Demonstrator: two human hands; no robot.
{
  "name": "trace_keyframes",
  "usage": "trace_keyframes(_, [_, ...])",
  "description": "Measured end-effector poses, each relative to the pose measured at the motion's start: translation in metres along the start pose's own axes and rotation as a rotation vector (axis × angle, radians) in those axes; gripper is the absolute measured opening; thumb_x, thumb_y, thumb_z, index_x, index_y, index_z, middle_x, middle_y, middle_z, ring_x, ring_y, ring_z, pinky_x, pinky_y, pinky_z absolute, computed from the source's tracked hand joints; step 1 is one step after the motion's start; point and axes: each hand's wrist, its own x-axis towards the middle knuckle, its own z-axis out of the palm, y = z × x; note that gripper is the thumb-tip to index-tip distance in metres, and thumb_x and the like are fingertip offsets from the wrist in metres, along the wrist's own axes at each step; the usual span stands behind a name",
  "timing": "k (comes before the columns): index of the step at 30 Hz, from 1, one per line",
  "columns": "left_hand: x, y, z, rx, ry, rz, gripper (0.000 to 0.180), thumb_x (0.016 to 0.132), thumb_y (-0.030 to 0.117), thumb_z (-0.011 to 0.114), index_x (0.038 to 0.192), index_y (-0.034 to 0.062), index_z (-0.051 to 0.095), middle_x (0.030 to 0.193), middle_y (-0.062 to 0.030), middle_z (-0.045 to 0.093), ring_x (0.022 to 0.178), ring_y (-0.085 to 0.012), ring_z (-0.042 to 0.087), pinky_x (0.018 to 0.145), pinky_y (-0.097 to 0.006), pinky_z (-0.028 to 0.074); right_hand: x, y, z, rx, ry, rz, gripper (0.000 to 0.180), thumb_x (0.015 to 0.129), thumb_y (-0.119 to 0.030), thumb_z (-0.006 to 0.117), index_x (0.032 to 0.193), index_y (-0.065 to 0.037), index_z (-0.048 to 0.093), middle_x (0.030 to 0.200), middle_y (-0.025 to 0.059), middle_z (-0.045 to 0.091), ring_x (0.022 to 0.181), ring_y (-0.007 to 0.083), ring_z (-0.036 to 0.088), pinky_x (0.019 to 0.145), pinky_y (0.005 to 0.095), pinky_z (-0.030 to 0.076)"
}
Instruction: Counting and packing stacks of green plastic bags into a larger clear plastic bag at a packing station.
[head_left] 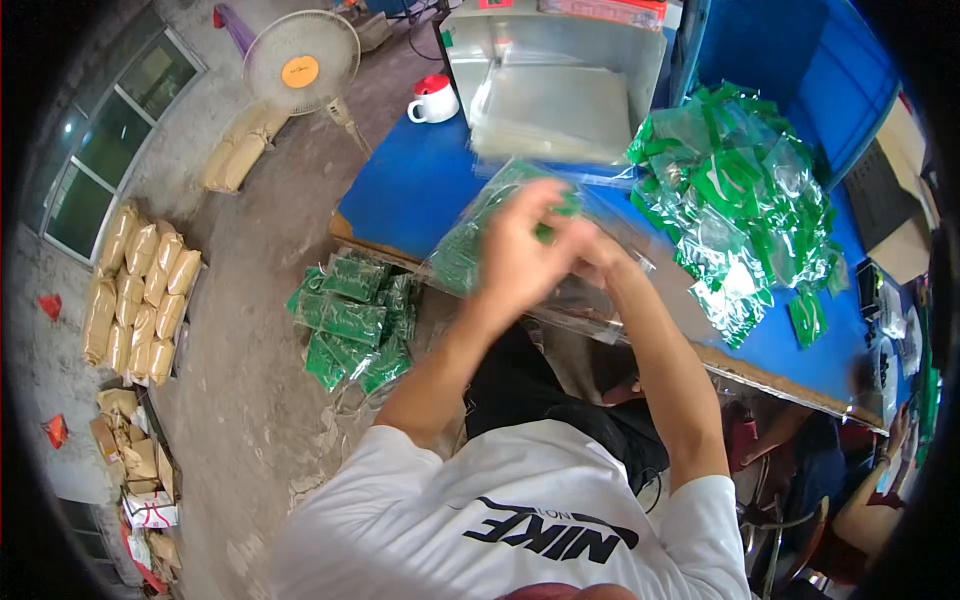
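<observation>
My left hand (530, 245) is smeared by motion over the near edge of the table. My right hand (597, 250) is close against it, also blurred, with its fingers bent inward. Bits of green show between and beyond the fingers; whether either hand grips them cannot be made out. Under and to the left of the hands lies a clear plastic bag with green contents (462, 245). More clear plastic (585, 312) hangs over the table edge below my hands. To the right, a large heap of green-and-clear plastic packets (735, 190) covers part of the blue table (400, 180).
A metal holder (555, 45) with stacked clear plastic bags (550, 110) stands at the back, beside a red-and-white mug (433, 100). Filled green bags (350, 315) lie on the floor at left. Further off are tan sacks (140, 300) and a fan (302, 65). Another person's arm (875, 490) shows at lower right.
</observation>
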Motion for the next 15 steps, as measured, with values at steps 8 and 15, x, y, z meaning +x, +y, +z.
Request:
trace_keyframes(8, [-0.028, -0.045, -0.065, -0.738, 0.115, -0.321, 0.077, 0.104, 0.042, 0.050, 0.159, 0.0022, 0.014, 0.161, -0.0238, 0.027, 0.150, -0.0307, 0.026, 0.124, -0.041, 0.015, 0.018, 0.006, 0.044, -0.226, 0.414, -0.102, 0.083, 0.081, -0.044, 0.081, 0.140, 0.002, 0.044, 0.129, 0.0173, 0.060, 0.113, 0.0288, 0.064, 0.083, 0.0487, 0.060])
trace_keyframes(15, [-0.026, -0.045, -0.051, -0.748, -0.069, -0.165, 0.080, 0.102, 0.038, 0.051, 0.160, 0.0022, 0.009, 0.163, -0.0207, 0.025, 0.151, -0.0313, 0.023, 0.124, -0.042, 0.015, 0.016, 0.004, 0.029, -0.377, 0.379, -0.250, 0.088, 0.083, -0.061, 0.073, 0.137, 0.004, 0.049, 0.119, 0.0185, 0.067, 0.109, 0.0299, 0.067, 0.083, 0.0487, 0.060])
